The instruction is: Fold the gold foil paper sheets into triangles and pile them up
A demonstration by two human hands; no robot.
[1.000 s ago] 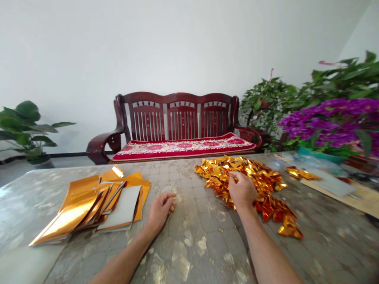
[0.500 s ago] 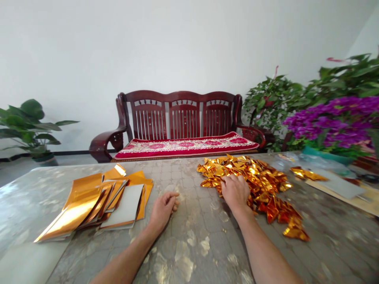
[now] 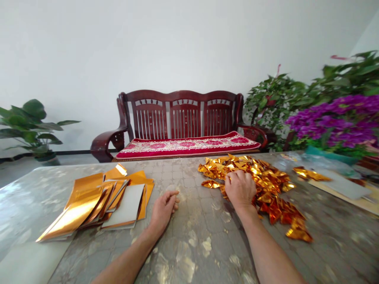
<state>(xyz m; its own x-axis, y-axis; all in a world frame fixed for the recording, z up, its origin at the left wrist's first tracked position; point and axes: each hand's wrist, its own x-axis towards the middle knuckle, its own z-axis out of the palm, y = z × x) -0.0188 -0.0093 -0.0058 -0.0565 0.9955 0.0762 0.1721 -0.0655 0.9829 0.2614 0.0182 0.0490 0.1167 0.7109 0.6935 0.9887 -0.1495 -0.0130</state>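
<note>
A heap of folded gold foil pieces (image 3: pixel 260 179) lies on the right half of the table (image 3: pixel 195 236). My right hand (image 3: pixel 240 189) rests on the heap's near left edge, fingers curled down into the foil. My left hand (image 3: pixel 164 209) lies on the bare tabletop, fingers loosely curled with nothing seen in them. Just left of it sits a fanned stack of flat gold foil sheets (image 3: pixel 97 199), some showing their grey backs.
A dark wooden bench (image 3: pixel 180 118) with a red cushion stands beyond the table. Purple flowers (image 3: pixel 337 122) and green plants crowd the right side; another plant (image 3: pixel 29 126) stands far left. Cardboard, a grey sheet (image 3: pixel 343 185) and more gold foil lie at the table's right edge.
My right hand has shifted slightly over the heap's left edge, first left and then back, with its fingers curling into the foil. The left hand has stayed put.
</note>
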